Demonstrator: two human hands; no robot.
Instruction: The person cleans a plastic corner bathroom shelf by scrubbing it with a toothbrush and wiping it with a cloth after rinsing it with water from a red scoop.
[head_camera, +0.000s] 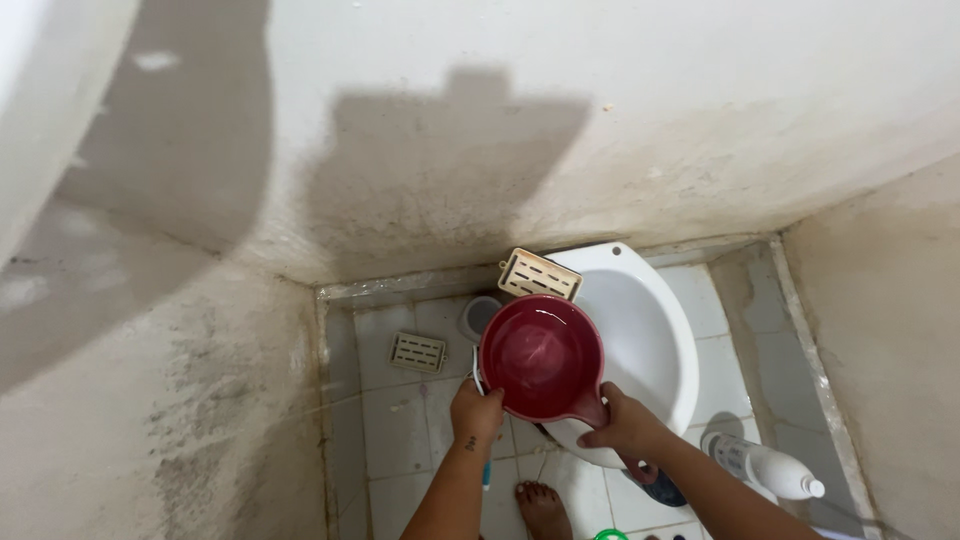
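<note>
Head view: red round dipper (541, 356) holding water, held over the white toilet bowl (650, 330). Right hand (622, 422) fingers curled around its handle; left hand (476, 412) fingers closed at its rim. Beige slotted soap tray (540, 274) sits behind; white bottle (762, 465) lies on the tiled floor (400, 420).

Bright, sharp — perhaps slightly warped edges.

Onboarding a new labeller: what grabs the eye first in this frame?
The red scoop bowl, full of water, sits mid-frame over the white toilet bowl; the right hand grips its handle and the left hand steadies its rim. Next, the stained, mould-speckled wall at left, then the white spray bottle lying on the tiled floor at lower right.
</note>
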